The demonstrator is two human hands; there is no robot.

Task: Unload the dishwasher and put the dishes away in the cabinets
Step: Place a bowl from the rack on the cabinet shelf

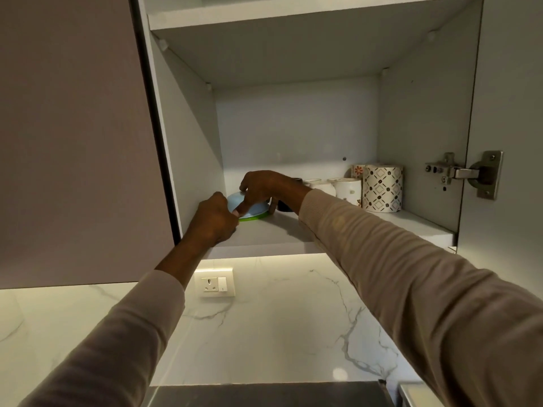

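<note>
Both hands mid-frame | my left hand (216, 220) and right hand (261, 188) grip upturned blue bowl (252, 207) | on cabinet shelf (282, 230)

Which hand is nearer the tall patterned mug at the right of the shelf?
Right. The right hand rests on the blue bowl, left of the patterned mug; the left hand grips the bowl's far side, farther left.

Lower white cabinet shelf (293, 230): front and middle bare. Upturned blue-and-green bowls (252, 208) block left rear; white and patterned ceramic mugs (382, 189) crowd right rear. Tall headroom above.
</note>
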